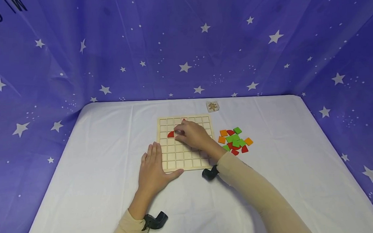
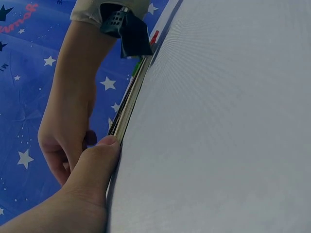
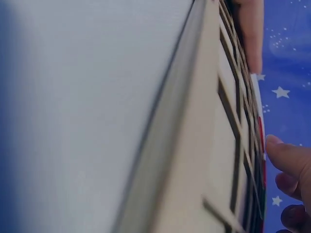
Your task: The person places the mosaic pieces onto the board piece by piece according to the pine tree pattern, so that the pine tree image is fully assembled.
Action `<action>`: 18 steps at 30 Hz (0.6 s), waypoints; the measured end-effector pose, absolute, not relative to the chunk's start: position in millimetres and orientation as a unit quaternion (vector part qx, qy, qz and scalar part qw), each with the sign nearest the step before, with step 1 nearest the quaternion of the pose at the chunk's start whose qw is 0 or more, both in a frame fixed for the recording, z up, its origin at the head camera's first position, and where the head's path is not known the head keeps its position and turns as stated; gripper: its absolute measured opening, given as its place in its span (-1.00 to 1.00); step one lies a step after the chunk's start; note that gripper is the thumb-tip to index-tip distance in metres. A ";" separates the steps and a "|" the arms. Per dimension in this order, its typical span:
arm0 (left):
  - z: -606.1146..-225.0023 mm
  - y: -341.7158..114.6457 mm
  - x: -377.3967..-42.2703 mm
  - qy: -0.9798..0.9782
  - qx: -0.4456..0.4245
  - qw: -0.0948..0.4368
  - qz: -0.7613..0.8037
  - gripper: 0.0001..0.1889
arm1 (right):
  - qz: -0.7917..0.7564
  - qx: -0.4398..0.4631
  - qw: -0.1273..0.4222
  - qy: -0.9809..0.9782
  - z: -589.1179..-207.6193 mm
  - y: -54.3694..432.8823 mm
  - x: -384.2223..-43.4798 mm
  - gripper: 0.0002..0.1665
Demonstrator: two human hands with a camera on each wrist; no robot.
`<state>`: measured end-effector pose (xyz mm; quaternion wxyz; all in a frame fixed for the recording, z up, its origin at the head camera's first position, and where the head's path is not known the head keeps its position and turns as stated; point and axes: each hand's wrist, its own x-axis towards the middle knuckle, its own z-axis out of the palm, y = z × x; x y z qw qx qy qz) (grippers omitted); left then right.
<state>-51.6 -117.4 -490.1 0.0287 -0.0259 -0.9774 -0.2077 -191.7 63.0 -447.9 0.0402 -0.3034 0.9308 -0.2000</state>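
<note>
A square wooden grid board [image 1: 180, 163] lies on the table. My left hand [image 1: 152, 172] rests against its lower-left corner, straight fingers along the left side and thumb along the near edge. Above the board is my right hand [image 1: 191, 133], thumb and fingers bent and a little apart. Its fingertips are right beside a red quarter-round tile [image 1: 170, 134] lying in the grid; no tile shows between them. Another bit of red [image 1: 184, 119] peeks out past the knuckles, mostly hidden. In the right wrist view the thumb [image 3: 279, 148] is close to the red tile's edge.
Right of the board lies a loose pile of green tiles [image 1: 235, 138], orange tiles [image 1: 248, 141] and red tiles [image 1: 244, 149]. A small picture card [image 1: 212, 106] is near the far edge of the white table. A purple starred cloth [image 1: 183, 43] hangs behind.
</note>
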 end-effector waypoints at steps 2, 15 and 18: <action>-490.2 -117.1 -51.6 -0.977 -0.025 0.028 -0.209 0.41 | -0.204 -0.299 0.037 0.931 -445.5 70.9 -189.3 -0.55; -489.9 -117.2 -51.8 -0.976 -0.018 0.017 -0.215 0.42 | -0.222 -0.233 0.035 0.946 -436.6 167.6 -184.8 -0.51; -489.9 -117.1 -51.8 -0.977 -0.017 0.018 -0.214 0.42 | -0.219 -0.205 0.044 0.953 -436.2 191.5 -185.6 -0.51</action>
